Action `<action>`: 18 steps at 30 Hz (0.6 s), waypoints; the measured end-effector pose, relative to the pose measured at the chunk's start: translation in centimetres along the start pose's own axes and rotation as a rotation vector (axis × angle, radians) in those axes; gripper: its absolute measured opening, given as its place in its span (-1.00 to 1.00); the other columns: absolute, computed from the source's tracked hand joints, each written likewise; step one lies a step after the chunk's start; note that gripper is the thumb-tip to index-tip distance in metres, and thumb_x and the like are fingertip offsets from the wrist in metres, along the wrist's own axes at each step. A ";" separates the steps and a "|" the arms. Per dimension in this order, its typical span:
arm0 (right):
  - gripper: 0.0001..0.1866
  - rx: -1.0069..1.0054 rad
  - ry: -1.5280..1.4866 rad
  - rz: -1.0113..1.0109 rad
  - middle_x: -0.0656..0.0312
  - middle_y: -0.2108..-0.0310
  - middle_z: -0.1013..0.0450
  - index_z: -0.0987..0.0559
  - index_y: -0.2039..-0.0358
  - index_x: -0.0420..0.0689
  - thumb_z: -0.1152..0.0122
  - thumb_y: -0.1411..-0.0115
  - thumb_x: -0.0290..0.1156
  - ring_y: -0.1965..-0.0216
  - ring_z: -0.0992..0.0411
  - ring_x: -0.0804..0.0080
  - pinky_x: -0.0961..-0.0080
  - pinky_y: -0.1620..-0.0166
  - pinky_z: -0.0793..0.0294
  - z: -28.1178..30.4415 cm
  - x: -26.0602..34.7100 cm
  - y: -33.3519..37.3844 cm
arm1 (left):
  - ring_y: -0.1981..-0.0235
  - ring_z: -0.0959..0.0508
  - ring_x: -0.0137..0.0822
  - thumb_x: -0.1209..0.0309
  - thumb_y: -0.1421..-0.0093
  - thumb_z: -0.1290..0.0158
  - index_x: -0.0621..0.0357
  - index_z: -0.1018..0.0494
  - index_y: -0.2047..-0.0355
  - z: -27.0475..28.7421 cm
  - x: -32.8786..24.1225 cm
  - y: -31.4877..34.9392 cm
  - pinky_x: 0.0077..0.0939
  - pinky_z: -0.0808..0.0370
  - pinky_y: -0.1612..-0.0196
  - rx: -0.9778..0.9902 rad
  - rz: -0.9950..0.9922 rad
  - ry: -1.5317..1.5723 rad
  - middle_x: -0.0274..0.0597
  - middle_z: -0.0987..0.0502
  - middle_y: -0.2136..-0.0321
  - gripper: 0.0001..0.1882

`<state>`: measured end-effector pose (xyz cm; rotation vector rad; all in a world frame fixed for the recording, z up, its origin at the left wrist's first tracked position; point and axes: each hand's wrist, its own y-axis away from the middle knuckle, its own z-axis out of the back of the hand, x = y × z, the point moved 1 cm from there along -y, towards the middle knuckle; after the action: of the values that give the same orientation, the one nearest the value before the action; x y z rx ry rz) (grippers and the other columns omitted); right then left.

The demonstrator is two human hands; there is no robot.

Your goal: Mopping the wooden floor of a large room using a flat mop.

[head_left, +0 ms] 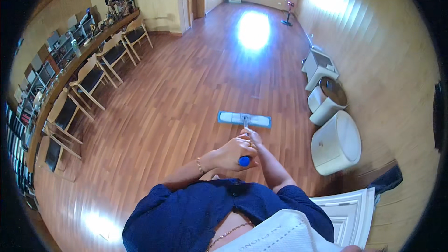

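A flat mop (228, 117) with a wide, blue-edged pale head lies on the wood floor ahead of me, and its handle runs back toward my body. My left hand (234, 153), with a bracelet at the wrist, is wrapped round the handle's top, just behind its blue end cap (244, 161). Farther down the handle, my right hand (252, 136) is closed round it, close behind the mop head as seen from above. Most of the handle is hidden by my hands.
Several wooden chairs (88, 75) with dark seats line a long cluttered counter (105, 30) on the left. Along the right wall stand a round white stool (337, 142), a brown-topped stool (326, 100) and a white side table (319, 67). A fan (287, 14) stands farther back.
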<state>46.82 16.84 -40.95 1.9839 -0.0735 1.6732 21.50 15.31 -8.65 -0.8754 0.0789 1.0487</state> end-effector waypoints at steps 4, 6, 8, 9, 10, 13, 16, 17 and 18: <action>-0.65 0.142 -0.340 0.234 0.18 0.37 -0.47 -0.47 0.07 -0.14 -0.14 -0.07 -0.55 0.34 -0.45 0.39 0.49 0.30 -0.47 -9.4 5.3 3.1 | 0.51 -0.52 -0.12 0.41 0.05 -0.27 0.08 -0.38 0.68 7.4 2.1 1.6 -0.21 -0.42 0.20 -0.139 0.082 0.190 -0.19 -0.45 0.65 -0.75; -0.50 0.050 -0.800 -0.004 0.03 0.27 -0.46 -0.27 -0.12 -0.23 -0.05 -0.14 -0.52 0.34 -0.49 0.22 0.47 0.43 -0.51 -10.7 8.5 5.3 | 0.53 -0.53 -0.14 0.43 0.06 -0.28 0.08 -0.36 0.69 10.4 2.8 1.4 -0.23 -0.42 0.32 -0.149 0.034 0.350 -0.21 -0.44 0.68 -0.73; -0.54 0.338 -1.260 -0.302 -0.12 0.16 -0.41 -0.24 -0.11 -0.27 -0.02 -0.22 -0.42 0.28 -0.49 0.15 0.48 0.52 -0.48 -8.7 6.9 3.6 | 0.56 -0.52 -0.15 0.43 0.06 -0.31 0.09 -0.34 0.69 11.5 2.9 0.3 -0.25 -0.41 0.38 -0.045 -0.080 0.474 -0.22 -0.43 0.69 -0.69; -0.50 0.254 -1.187 -0.421 -0.23 0.08 -0.33 -0.14 -0.12 -0.31 0.02 -0.28 -0.33 0.21 -0.46 0.01 0.37 0.42 -0.55 -8.5 5.7 2.1 | 0.58 -0.51 -0.15 0.42 0.05 -0.31 0.09 -0.33 0.69 12.2 2.3 -0.6 -0.25 -0.41 0.38 0.028 -0.129 0.542 -0.22 -0.43 0.69 -0.68; -0.48 0.102 -1.123 -0.482 -0.26 0.07 -0.31 -0.09 -0.14 -0.31 0.03 -0.29 -0.31 0.20 -0.45 -0.01 0.32 0.36 -0.57 -10.4 7.6 2.4 | 0.61 -0.50 -0.14 0.42 0.03 -0.31 0.10 -0.33 0.70 12.1 2.2 -0.8 -0.24 -0.41 0.38 0.015 -0.179 0.565 -0.22 -0.42 0.70 -0.67; -0.47 0.002 -1.135 -0.564 -0.24 0.10 -0.31 -0.02 -0.14 -0.30 0.04 -0.30 -0.36 0.21 -0.44 0.01 0.18 0.21 -0.60 -10.9 7.8 0.7 | 0.65 -0.44 -0.15 0.43 0.02 -0.29 0.09 -0.28 0.71 12.8 3.3 -1.2 -0.27 -0.33 0.44 -0.052 -0.158 0.622 -0.24 -0.38 0.72 -0.64; -0.69 -0.074 -0.941 -0.520 -0.12 0.20 -0.33 -0.17 0.02 -0.30 0.07 -0.25 -0.52 0.24 -0.44 0.05 0.20 0.24 -0.61 -11.4 6.8 -3.1 | 0.64 -0.46 -0.17 0.46 0.00 -0.26 0.09 -0.27 0.72 14.3 4.8 -1.3 -0.28 -0.38 0.43 -0.076 -0.149 0.553 -0.24 -0.37 0.73 -0.64; -0.69 -0.058 -0.930 -0.530 -0.12 0.20 -0.33 -0.17 0.02 -0.30 0.07 -0.25 -0.52 0.24 -0.44 0.05 0.20 0.24 -0.61 -11.9 7.3 -4.1 | 0.64 -0.47 -0.17 0.45 -0.02 -0.25 0.11 -0.26 0.73 14.8 5.2 -1.1 -0.27 -0.41 0.41 -0.081 -0.133 0.506 -0.24 -0.37 0.74 -0.64; -0.72 -0.100 -0.917 -0.528 -0.12 0.21 -0.34 -0.20 0.06 -0.33 0.07 -0.25 -0.53 0.25 -0.44 0.06 0.22 0.26 -0.61 -11.9 7.6 -5.0 | 0.65 -0.46 -0.17 0.48 -0.03 -0.23 0.09 -0.24 0.73 14.7 6.1 -1.2 -0.27 -0.42 0.41 -0.138 -0.123 0.529 -0.26 -0.35 0.74 -0.63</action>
<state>39.73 28.49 -34.73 2.2644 0.0357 0.3627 20.68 29.20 -0.79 -1.2516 0.3948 0.6932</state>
